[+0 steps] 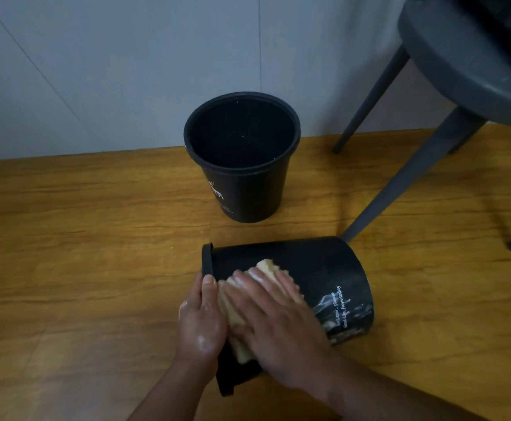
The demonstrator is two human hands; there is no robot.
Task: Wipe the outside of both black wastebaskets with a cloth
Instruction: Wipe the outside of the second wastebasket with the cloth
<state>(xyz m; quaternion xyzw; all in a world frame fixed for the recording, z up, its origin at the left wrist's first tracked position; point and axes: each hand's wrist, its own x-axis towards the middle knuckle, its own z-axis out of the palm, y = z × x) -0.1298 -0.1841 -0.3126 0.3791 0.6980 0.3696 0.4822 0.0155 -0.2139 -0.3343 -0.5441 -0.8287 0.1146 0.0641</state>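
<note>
Two wastebaskets: our left grip [201,317] clasps the tipped wastebasket [318,281] by its rim, long axis running right. Our right grip [278,326] presses the cloth [266,267] flat, fingers spread; the upright wastebasket [248,189] stands beyond both.

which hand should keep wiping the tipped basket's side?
Right. The right hand lies flat on the cloth against the tipped basket; the left hand is steadying its rim.

- Far wastebasket [242,159]: black, upright, open mouth up, white print on its side.
- Near wastebasket [318,281]: black, on its side, rim to the left, soapy streaks over white lettering.
- Cloth [266,268]: pale yellow, pressed against the near wastebasket's wall.
</note>
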